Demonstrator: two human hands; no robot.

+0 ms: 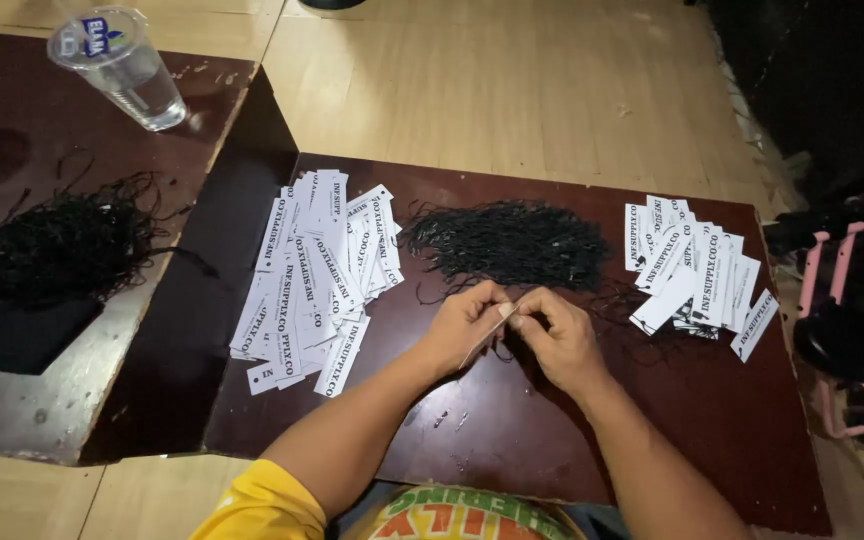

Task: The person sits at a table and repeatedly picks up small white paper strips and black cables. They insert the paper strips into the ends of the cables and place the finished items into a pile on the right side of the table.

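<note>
The white paper tag (487,335) you hold runs on a slant: its long axis goes from lower left, nearer your body, up to the right where your fingers meet. Its upper end sits between the fingertips of both hands; the lower end hangs free over the counter (512,430).

Your left hand (464,325) has its grip closed on the tag's upper part, thumb against forefinger. Your right hand (560,338) is pinched shut just beside it, at the same end of the tag. A thin black string may be in that pinch, but it is too fine to tell.

The counter is a dark reddish-brown board lying on a pale wooden floor (512,80). Just beyond your hands lies a heap of black strings (507,243). To its left a spread of white printed tags (317,270) fans out, and to the right lies a smaller pile of tags (697,270), some with strings under them. A second dark board (12,110) sits to the far left, carrying another tangle of black strings (67,245) and a sealed clear plastic water cup (124,68). At the right edge, in shadow, stands something with a pink frame (832,255). The room is dim away from the boards.
</note>
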